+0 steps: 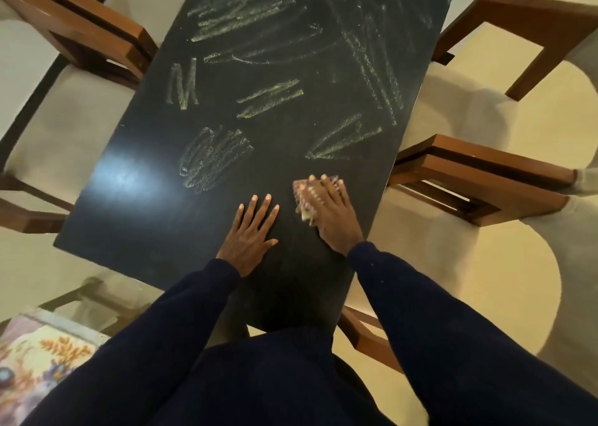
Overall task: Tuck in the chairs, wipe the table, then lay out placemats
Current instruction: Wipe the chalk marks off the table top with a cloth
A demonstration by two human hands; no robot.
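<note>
The right hand (326,209) presses spread fingers on a blurred cloth (302,196) near the table (129,225) right edge; the left hand (250,234) lies flat, empty. One chalk mark (182,86) resembles an M.

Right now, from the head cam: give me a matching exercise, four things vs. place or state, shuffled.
Things:
1. left hand
2. right hand
3. chalk scribbles
4. floral-print fabric

Place or state:
A. off the black table, at the bottom-left of the view
B. presses a cloth onto the tabletop
C. lies flat on the tabletop, fingers spread, holding nothing
D. yellowish, across the tabletop beyond both hands

Pairs: 1-C; 2-B; 3-D; 4-A.
</note>
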